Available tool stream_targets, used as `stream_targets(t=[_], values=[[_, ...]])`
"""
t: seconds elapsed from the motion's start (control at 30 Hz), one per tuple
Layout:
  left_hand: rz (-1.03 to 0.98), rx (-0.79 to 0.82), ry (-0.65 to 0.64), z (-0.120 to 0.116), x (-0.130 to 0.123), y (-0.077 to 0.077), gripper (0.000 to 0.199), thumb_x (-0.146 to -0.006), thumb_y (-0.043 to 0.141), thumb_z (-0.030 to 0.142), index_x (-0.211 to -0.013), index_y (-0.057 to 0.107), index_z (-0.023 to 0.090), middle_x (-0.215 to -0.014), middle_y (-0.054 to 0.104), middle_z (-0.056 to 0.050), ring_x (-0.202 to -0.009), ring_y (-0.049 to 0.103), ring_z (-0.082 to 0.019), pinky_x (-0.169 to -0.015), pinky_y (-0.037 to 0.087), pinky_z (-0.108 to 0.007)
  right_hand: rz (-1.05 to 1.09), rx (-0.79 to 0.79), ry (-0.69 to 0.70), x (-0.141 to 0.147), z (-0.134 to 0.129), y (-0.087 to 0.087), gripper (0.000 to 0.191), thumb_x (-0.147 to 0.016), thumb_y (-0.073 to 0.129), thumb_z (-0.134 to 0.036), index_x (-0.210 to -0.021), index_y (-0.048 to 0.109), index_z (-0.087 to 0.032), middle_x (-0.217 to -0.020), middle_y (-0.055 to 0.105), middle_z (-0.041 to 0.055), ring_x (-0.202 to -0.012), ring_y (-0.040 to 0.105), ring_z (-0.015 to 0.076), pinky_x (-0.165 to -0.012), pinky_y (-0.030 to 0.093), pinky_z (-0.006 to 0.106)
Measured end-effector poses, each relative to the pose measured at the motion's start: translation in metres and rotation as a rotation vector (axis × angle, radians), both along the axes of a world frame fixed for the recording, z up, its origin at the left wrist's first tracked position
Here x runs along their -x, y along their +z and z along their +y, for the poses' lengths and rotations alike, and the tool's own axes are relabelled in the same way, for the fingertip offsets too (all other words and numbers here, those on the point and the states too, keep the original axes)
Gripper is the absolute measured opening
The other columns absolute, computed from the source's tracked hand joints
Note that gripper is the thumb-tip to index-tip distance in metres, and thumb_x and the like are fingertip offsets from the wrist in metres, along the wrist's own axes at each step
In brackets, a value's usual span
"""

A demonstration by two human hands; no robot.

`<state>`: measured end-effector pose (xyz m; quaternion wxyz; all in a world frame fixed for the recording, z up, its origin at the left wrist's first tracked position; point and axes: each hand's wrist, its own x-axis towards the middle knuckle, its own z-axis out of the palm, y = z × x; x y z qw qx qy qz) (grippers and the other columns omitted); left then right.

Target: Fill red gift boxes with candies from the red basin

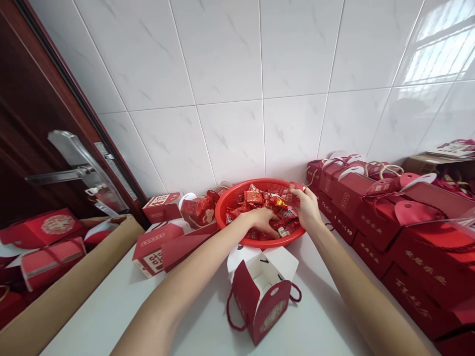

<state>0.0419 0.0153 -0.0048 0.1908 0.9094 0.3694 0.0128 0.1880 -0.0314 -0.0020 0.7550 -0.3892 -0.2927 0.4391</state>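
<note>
A red plastic basket full of wrapped candies stands against the tiled wall. My left hand reaches over its near rim, fingers apart and curved down onto the sweets. At the basket's right side, my right hand pinches a red candy packet just above the rim. Between my forearms, in front of the basket, sits a dark red gift box with a white interior. Its flaps are spread, a rope handle hangs on each side, and no sweets show inside.
Stacked red gift boxes line the right side. Several more boxes lie left of the basket on the white tabletop. Farther left, a cardboard carton holds red boxes beside a dark door with a metal handle.
</note>
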Motion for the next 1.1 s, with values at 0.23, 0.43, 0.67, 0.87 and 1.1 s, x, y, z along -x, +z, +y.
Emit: stream_targets(t=[0.23, 0.43, 0.67, 0.87, 1.1], values=[[0.243, -0.006, 0.046, -0.008, -0.009, 0.007, 0.027, -0.054, 0.083, 0.032, -0.063, 0.061, 0.020, -0.067, 0.067, -0.004, -0.067, 0.065, -0.024, -0.062, 0.048, -0.029, 0.013, -0.010, 0.019, 0.001, -0.002, 0.000, 0.021, -0.055, 0.070, -0.023, -0.073, 0.060, -0.022, -0.066, 0.069, -0.0017, -0.072, 0.071, 0.0224, -0.060, 0.058, 0.032], [0.389, -0.015, 0.022, -0.012, -0.009, 0.014, 0.032, -0.053, 0.082, 0.029, -0.080, 0.069, 0.020, -0.088, 0.074, -0.009, -0.083, 0.069, -0.028, -0.070, 0.051, -0.030, -0.021, -0.002, 0.033, 0.000, 0.000, -0.002, 0.020, -0.056, 0.070, -0.023, -0.074, 0.061, -0.022, -0.068, 0.070, -0.0020, -0.071, 0.071, 0.0213, -0.061, 0.058, 0.031], [0.389, 0.047, -0.091, -0.011, -0.010, 0.011, 0.029, -0.065, 0.074, 0.023, -0.092, 0.069, 0.016, -0.098, 0.073, -0.011, -0.082, 0.068, -0.026, -0.065, 0.049, -0.029, -0.007, 0.014, 0.043, 0.000, -0.001, -0.001, 0.023, -0.054, 0.069, -0.022, -0.076, 0.060, -0.021, -0.067, 0.069, -0.0017, -0.071, 0.072, 0.0224, -0.061, 0.059, 0.032], [0.279, 0.029, -0.067, -0.005, -0.009, 0.008, 0.019, -0.067, 0.075, 0.023, -0.081, 0.065, 0.016, -0.080, 0.069, -0.006, -0.074, 0.065, -0.023, -0.060, 0.044, -0.029, -0.018, 0.000, 0.044, -0.001, 0.001, -0.002, 0.023, -0.055, 0.071, -0.024, -0.076, 0.061, -0.020, -0.068, 0.070, -0.0015, -0.069, 0.071, 0.0209, -0.061, 0.058, 0.031], [-0.283, 0.100, 0.167, 0.015, 0.017, 0.013, 0.023, -0.066, 0.070, 0.016, -0.088, 0.067, 0.016, -0.091, 0.072, -0.002, -0.090, 0.068, -0.024, -0.078, 0.051, -0.029, -0.039, 0.004, 0.034, -0.002, 0.002, -0.004, 0.023, -0.056, 0.071, -0.024, -0.077, 0.062, -0.020, -0.070, 0.069, -0.0023, -0.069, 0.070, 0.0184, -0.065, 0.057, 0.030]])
